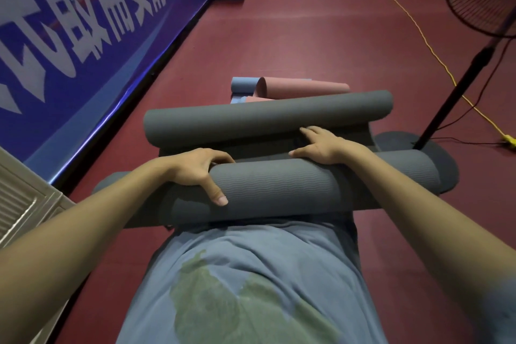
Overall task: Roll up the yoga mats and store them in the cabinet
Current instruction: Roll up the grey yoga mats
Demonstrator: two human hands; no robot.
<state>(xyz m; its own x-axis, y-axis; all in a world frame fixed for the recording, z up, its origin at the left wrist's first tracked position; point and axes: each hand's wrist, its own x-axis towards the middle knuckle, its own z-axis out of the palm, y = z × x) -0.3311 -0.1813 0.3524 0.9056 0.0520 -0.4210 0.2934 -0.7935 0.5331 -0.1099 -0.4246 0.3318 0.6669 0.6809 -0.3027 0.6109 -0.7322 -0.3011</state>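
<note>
Both grips are on the near grey roll, which lies crosswise just in front of the person's body, its long axis running from left to right. On the left, the left hand curls over the top of this roll, with the thumb down on the near face and the fingers wrapped over the far side, so it holds the roll. On the right, the right hand rests on the far upper edge of the same roll; its fingers are fairly straight and reach forward toward the flat strip of grey mat and the far grey roll, so this grip looks open and pressing, not closed around anything. The far grey roll lies parallel to the near one, a little beyond it on the red floor, and the flat strip seems to join the two. Further away lie a pink mat and a blue mat, both only loosely rolled. A fan stand is at the right, and a blue banner runs along the left. I judge that the rolling is still in progress: the near roll must travel forward, away from the body, and both hands are equally near to it. The cabinet is not clearly visible.
</note>
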